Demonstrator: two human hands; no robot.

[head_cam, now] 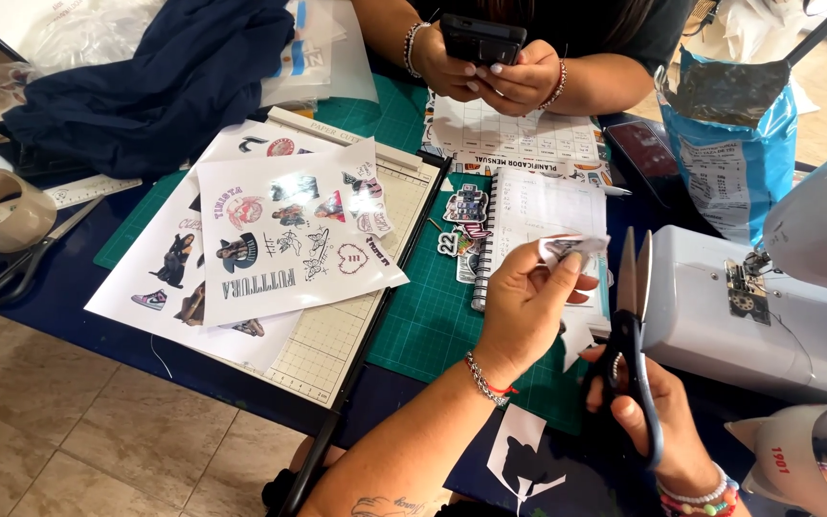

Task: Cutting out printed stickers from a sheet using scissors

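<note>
— Dark blue counter [69, 287] under us, green cutting mat [433, 325] across it, white sewing machine [748, 316] at our right.

— And the printed sticker sheets [289, 239] on the paper trimmer [337, 354]?

— Left of our hands. Our right hand [658, 421] grips scissors [632, 325], blades up and slightly parted.

— Our left hand [524, 306]?

— It pinches a small paper cutout [571, 247] just beside the blades, above the mat.

Green gridded mat [428, 325], navy cloth [160, 81], blk-handled scissors [632, 345], white sticker sheets [289, 239] w/ multicolour prints.
</note>
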